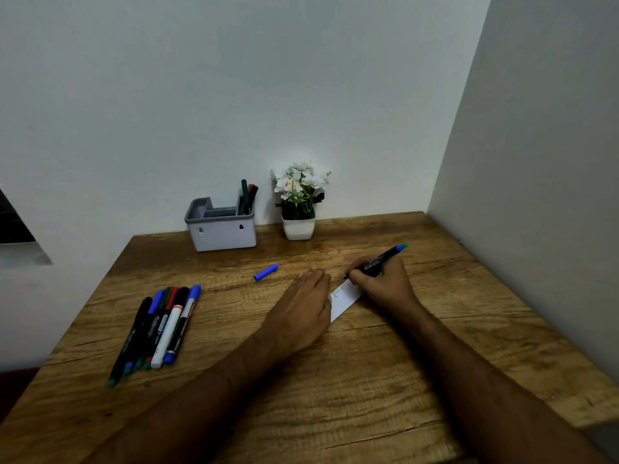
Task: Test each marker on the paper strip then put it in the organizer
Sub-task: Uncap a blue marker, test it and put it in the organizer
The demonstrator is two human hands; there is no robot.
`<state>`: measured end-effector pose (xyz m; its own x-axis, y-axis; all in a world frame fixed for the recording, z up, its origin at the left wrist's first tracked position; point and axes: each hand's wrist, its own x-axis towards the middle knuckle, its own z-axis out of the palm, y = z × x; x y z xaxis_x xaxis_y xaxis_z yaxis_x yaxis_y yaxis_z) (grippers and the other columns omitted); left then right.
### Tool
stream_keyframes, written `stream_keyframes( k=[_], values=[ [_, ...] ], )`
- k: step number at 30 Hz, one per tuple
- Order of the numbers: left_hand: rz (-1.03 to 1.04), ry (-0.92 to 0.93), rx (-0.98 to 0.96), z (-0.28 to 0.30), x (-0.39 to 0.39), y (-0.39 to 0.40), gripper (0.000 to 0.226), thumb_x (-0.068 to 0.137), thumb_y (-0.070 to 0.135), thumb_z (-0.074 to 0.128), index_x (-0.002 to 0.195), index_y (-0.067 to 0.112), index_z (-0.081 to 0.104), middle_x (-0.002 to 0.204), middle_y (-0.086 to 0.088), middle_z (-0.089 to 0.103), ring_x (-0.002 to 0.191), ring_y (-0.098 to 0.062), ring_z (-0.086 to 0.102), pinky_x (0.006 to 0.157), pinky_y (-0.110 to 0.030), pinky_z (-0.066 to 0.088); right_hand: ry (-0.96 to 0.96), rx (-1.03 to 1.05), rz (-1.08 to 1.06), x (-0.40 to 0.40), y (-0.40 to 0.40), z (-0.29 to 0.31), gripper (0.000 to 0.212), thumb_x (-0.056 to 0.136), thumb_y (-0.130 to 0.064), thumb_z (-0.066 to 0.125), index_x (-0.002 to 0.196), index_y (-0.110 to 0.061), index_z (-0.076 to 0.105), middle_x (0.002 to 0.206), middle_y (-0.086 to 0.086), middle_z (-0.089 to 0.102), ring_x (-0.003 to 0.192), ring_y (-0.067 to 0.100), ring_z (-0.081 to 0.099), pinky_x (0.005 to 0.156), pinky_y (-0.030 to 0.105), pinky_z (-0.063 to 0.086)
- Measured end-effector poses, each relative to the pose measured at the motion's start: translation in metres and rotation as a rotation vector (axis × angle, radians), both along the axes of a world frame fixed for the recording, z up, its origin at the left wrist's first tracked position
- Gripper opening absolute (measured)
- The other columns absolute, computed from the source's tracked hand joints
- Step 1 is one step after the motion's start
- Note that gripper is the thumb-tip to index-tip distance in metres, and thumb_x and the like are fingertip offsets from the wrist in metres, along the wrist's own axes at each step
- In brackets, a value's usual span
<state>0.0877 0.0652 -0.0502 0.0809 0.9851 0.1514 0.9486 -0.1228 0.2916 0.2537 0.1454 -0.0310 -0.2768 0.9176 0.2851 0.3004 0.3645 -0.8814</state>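
Head view: I see my right hand clamped on an uncapped marker, tip at the paper strip. My left hand lies flat on the strip's left part, fingers straight. The blue cap lies left; the organizer stands far left.

Marker tip on paper strip
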Motion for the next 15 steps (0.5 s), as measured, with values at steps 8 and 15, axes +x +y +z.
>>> stream_keyframes(
  k=[8, 15],
  values=[
    [-0.051, 0.036, -0.061, -0.0009, -0.0021, 0.0054, 0.059, 0.108, 0.038, 0.022, 0.159, 0.014, 0.008, 0.168, -0.001, 0.002, 0.153, -0.009, -0.005, 0.120, -0.025, -0.009, -0.018, 0.021, -0.025, -0.0004, 0.0046, -0.0039, 0.009, 0.080, -0.007, 0.071, 0.072, -0.008, 0.075, 0.071, 0.005, 0.075, 0.070, 0.021, 0.072, 0.065, 0.039, 0.059],
    [-0.069, 0.128, -0.054, -0.0059, -0.0018, 0.0081, 0.059, 0.108, 0.038, 0.018, 0.159, 0.014, 0.003, 0.167, -0.002, -0.004, 0.153, -0.010, -0.009, 0.122, -0.029, -0.009, -0.105, 0.068, -0.012, -0.0013, 0.0058, -0.0065, 0.008, 0.079, -0.008, 0.074, 0.071, -0.011, 0.076, 0.068, 0.002, 0.074, 0.065, 0.017, 0.070, 0.060, 0.035, 0.057]
  ],
)
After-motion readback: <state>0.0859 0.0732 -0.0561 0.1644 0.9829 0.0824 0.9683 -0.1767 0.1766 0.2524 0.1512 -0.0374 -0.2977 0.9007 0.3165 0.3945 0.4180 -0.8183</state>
